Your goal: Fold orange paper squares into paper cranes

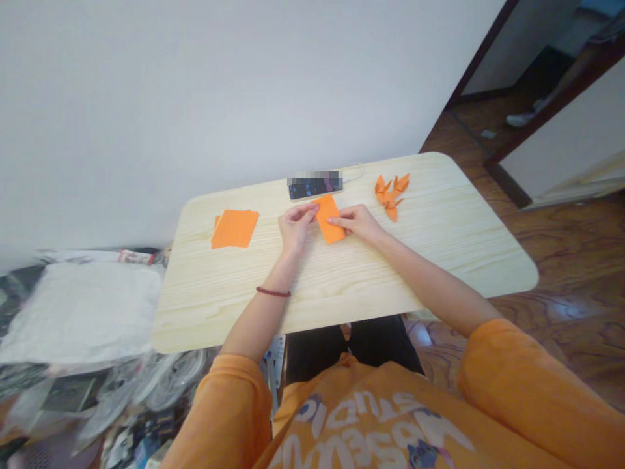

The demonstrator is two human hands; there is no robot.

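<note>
Orange sleeves [512, 371] reach over a pale wood counter [439, 202] in the head view. Left hand [295, 228] and right hand [356, 223] pinch a folded orange paper strip [329, 219], its long axis running away from the person, slightly tilted, just below a phone [312, 189]. Orange squares [235, 228] lie left, paper cranes [390, 197] right, with open counter in front.

Orange paper strip [329, 219] in middle. Orange paper stack [235, 228] at 9 o'clock, orange paper cranes [390, 196] at 2 o'clock. Pale yellow table [342, 280], thin wavy lines. Dark red bead bracelet [272, 292] at 7 o'clock. Orange shirt [371, 417], white letters, at 6 o'clock. Brown swirly floor [576, 241] at 4 o'clock.
</note>
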